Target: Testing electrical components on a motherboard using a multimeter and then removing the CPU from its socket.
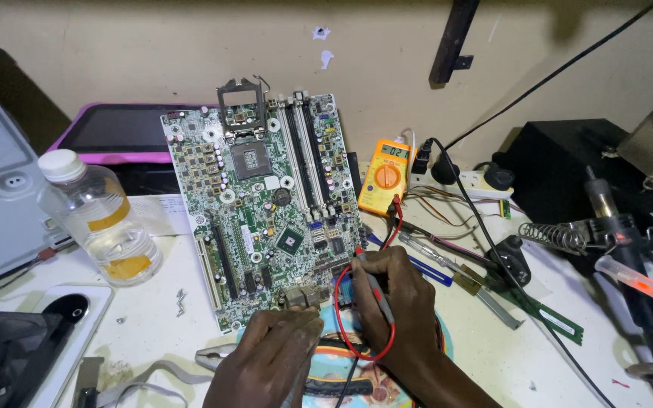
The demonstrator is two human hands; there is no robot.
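- Cluttered white table (pixel 153 317) against a beige wall.
- Green rectangular circuit board (pixel 266 204) at centre, tilted up.
- Right hand (pixel 394 302), fingers pinching grey-red probe (pixel 376 291) on board's 5 o'clock edge.
- Left hand (pixel 270 355), fingers curled at 6 o'clock edge; grip unclear.
- Orange multimeter (pixel 387 177) at 2 o'clock.

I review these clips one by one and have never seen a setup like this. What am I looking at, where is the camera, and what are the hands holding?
The single picture comes from a camera worn on a person's head, looking down at a cluttered workbench. No machine works here, only two bare hands. A green circuit board leans upright in the middle. The right hand pinches a test probe with a red wire against the board's lower edge. The left hand rests at the board's bottom edge; whether it holds anything is hidden. The wires run back to an orange meter. To the left stands a clear plastic bottle; to the right a soldering iron stand.
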